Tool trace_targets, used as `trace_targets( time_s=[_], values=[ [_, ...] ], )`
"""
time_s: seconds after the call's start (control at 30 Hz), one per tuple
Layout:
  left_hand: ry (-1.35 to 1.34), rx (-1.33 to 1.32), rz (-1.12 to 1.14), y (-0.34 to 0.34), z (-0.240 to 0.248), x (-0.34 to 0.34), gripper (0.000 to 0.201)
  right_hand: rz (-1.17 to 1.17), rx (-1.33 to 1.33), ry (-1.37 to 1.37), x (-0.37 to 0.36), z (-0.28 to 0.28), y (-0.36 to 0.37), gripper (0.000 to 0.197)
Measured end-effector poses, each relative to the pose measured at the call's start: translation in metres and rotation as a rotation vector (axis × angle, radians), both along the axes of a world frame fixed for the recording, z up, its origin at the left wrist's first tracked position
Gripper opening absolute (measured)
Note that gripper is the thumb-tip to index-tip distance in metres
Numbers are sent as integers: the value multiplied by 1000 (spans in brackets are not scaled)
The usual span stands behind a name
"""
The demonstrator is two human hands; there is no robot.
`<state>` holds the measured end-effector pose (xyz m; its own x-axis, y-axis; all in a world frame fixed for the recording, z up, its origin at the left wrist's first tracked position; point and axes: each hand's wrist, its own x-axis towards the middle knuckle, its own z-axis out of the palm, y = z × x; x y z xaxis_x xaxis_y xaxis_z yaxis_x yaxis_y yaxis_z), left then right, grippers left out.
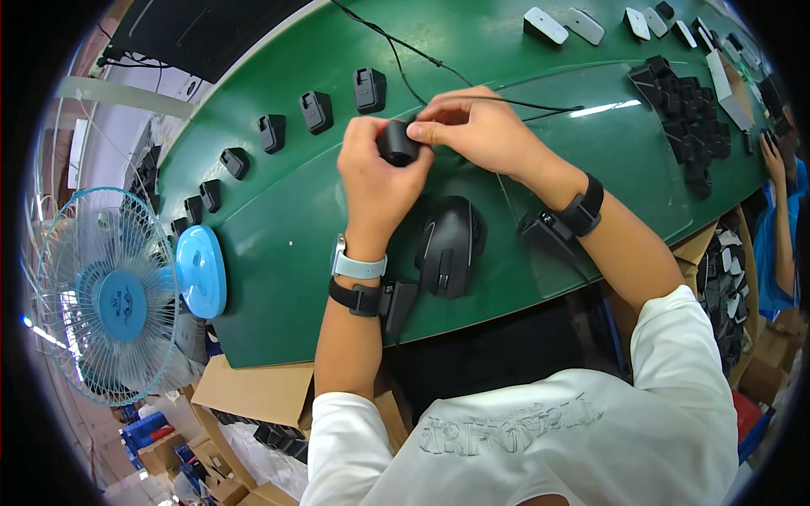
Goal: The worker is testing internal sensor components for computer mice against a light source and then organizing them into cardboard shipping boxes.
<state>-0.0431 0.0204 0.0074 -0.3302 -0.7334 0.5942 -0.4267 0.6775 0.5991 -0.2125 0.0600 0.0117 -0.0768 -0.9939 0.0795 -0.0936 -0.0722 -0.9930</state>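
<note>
My left hand (381, 181) is closed around a small black plastic housing (396, 145) with a rounded end, held above the green table. At its upper right side my right hand (488, 133) is closed in a pinch, thumb against the housing. A thin black cable (439, 64) runs from the far edge into the right hand's fingers. Its end is hidden there, so I cannot tell whether it is plugged in. Several similar black housings (369, 90) stand in a curved row on the table, beyond and left of my hands.
A black computer mouse (451, 244) lies below my hands on the green table (278, 278). A blue fan (122, 304) stands left. Black parts (683, 122) are piled right, white-faced devices (545, 27) at the far side. Another person's hand (773, 158) rests at the right edge.
</note>
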Motion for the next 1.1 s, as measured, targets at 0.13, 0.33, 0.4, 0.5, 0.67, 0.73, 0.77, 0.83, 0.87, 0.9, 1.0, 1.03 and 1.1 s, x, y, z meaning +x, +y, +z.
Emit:
trace_targets(
  time_s=[0.13,0.33,0.4,0.5,0.67,0.73,0.77,0.83,0.87,0.9,1.0,1.03,1.1],
  values=[
    [449,579,32,-15,1,18,23,400,-26,314,-14,23,15,42],
    [845,1090,-404,-24,6,36,37,984,-293,629,-2,18,31,70],
    [1168,1298,-916,-28,6,39,62,940,-301,484,-9,18,23,67],
    [1113,1235,-608,-15,14,26,53,679,-248,-115,-27,16,10,61],
    [834,911,-561,-7,16,18,50,170,-225,-329,-17,13,5,72],
    [768,863,-546,-2,13,14,51,88,-247,-298,-14,14,8,76],
    [706,801,-517,0,14,13,53,77,-249,-304,-13,15,9,76],
    [663,797,-523,-2,10,16,56,124,-257,-182,-10,15,9,77],
    [765,861,-570,-3,10,17,57,96,-279,-207,-8,11,7,72],
    [868,925,-614,-5,8,19,59,94,-283,-213,-12,9,6,72],
    [1072,1119,-828,-14,-3,28,68,107,-208,-486,-19,10,6,72],
    [1209,1236,-1000,-18,-6,30,72,128,-206,-517,-20,14,7,68],
    [1231,1271,-973,-17,-6,28,75,149,-188,-520,-23,16,9,66]
  ],
)
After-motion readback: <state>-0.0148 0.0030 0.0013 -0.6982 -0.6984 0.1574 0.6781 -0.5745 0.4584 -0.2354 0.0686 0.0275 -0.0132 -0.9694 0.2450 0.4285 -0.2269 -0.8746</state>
